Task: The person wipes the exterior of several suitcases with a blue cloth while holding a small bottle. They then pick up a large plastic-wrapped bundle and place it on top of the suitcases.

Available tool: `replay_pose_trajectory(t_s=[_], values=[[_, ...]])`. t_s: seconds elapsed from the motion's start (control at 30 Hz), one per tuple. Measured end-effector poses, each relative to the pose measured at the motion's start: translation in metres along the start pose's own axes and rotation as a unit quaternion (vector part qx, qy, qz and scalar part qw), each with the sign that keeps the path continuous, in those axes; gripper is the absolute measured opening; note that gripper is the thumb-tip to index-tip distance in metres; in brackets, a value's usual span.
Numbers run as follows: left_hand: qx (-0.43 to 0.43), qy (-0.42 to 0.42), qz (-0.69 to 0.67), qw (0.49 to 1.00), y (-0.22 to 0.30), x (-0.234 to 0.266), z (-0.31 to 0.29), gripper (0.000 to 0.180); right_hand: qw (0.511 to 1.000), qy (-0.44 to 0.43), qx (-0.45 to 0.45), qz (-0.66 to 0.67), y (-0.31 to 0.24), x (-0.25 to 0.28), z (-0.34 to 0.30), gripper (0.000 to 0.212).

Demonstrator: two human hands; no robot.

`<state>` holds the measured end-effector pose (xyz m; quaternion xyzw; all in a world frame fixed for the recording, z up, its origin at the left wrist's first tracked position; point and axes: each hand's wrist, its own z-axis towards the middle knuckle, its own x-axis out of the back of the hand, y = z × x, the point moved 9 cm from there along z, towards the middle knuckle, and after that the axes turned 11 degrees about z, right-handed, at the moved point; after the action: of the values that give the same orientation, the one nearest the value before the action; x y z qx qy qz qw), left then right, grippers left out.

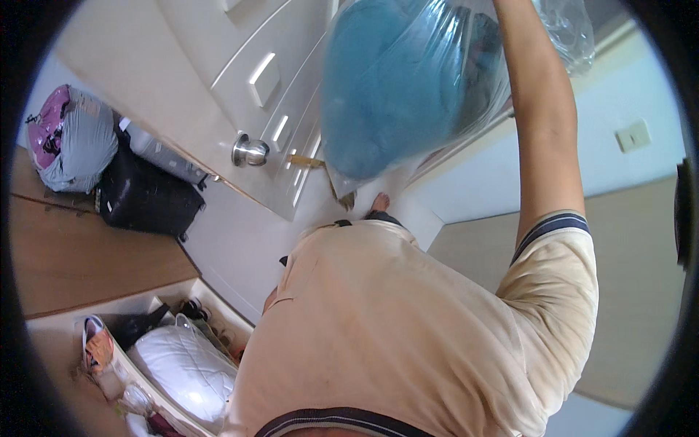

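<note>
A large clear plastic bag [408, 87] hangs in front of me at the top of the view. Inside it is something soft and teal, with a darker bundle along its right side. My bare right forearm [539, 95] reaches up past the bag's right side, and the hand lies beyond the upper edge. What that hand grips is therefore hidden. More crumpled clear plastic [568, 36] shows just right of the forearm. My left hand is out of the picture.
A white panelled door [218, 73] with a round metal knob [250, 150] stands at the left. Beyond it are a black suitcase [149, 193] and a stuffed grey bag [80, 149]. White bedding [182, 364] fills a bin at lower left. A wall switch [633, 136] is at right.
</note>
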<state>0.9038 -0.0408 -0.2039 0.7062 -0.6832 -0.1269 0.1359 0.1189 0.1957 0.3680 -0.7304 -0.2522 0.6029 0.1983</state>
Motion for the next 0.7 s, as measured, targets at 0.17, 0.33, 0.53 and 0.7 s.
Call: replay_pose_trajectory(t_s=[0.17,0.33,0.53,0.7], values=[[0.049,-0.048,-0.039,0.997,0.066,-0.058,-0.002,0.077,0.998,0.024,-0.053,0.005,0.041,0.038,0.113,0.035],[0.067,-0.114,-0.107,0.985,0.194,-0.121,0.005,0.078,0.995,0.044,-0.084,-0.007,0.037,0.057,0.24,0.036],[0.009,-0.136,-0.234,0.963,0.281,-0.139,0.007,0.086,0.992,0.086,-0.093,-0.028,0.009,0.095,0.353,0.039],[0.103,0.049,-0.183,0.977,0.264,-0.13,0.044,0.088,0.988,0.129,-0.074,-0.051,-0.022,0.119,0.451,0.041]])
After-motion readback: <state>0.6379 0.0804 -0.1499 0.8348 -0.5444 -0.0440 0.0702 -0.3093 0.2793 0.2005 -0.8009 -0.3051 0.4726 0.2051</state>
